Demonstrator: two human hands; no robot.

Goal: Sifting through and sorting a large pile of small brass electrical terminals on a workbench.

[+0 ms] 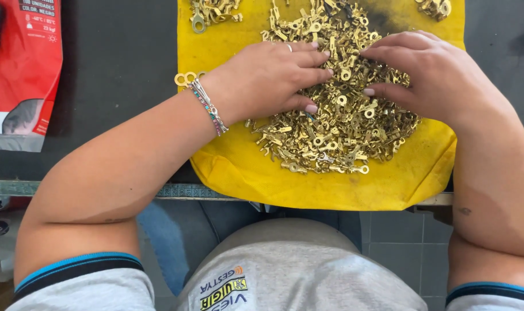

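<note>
grey shirt hem (285, 270) nearest lens. left hand (267, 78), right hand (429, 72) flat, fingers spread loosely, clamping nothing, atop pile of brass ring terminals (336, 126) on yellow cloth (233, 161). risk: terminals near cloth's overhanging edge could slide off table (118, 63) if swept.

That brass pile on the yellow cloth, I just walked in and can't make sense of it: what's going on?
A person seated at a dark table has both hands in a heap of small brass ring terminals spread on a yellow cloth. The left hand lies flat on the heap, the right hand fingers pieces near its top. Smaller clusters lie apart at the cloth's far edge. A red package lies to the left.
</note>
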